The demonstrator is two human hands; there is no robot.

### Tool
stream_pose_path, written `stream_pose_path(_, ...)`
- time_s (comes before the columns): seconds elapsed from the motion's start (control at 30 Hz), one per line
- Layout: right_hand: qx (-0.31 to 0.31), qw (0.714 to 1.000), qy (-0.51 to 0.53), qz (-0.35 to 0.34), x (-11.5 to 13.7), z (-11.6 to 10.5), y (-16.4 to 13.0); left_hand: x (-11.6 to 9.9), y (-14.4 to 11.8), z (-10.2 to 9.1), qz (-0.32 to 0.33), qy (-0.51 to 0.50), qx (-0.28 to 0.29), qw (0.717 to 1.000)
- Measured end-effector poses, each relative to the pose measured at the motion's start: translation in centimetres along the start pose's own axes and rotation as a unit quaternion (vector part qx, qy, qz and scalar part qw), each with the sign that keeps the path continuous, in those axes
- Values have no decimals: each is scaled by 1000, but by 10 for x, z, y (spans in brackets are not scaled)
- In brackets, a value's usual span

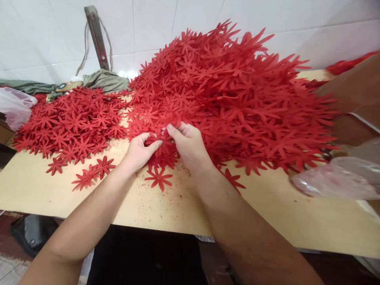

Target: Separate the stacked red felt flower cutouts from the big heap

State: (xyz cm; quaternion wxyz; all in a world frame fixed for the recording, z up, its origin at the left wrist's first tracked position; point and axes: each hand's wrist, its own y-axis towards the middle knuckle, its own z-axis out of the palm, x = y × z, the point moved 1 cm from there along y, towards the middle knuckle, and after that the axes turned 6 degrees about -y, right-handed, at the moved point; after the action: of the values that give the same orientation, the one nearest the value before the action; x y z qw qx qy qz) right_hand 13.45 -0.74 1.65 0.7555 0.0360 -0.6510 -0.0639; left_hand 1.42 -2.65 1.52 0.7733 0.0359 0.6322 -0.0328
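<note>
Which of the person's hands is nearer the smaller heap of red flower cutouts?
The left hand. It is just right of the smaller heap; the right hand is farther right, at the larger heap's front edge.

Slim-petalled red flower cutouts (152, 139) are held in the left hand (139, 152); others form a tall heap (225, 91) and a lower pile (71, 122) to its left (a loose flower (159, 181) lies flat in front).

Bright, diffuse light; pale wall (154, 23); larger red pile (225, 87) smeared toward right; forearms (252, 229) stretched near bottom edge.
</note>
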Motion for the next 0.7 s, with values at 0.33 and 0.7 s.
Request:
stream_pose_path(0.33,-83,995,-60,-5,3,-9,3,0,2,-4,2,-13,-35,999)
stream_pose_path(0.7,-33,990,-123,-69,-4,-8,2,-2,1,-3,-19,-60,-38,997)
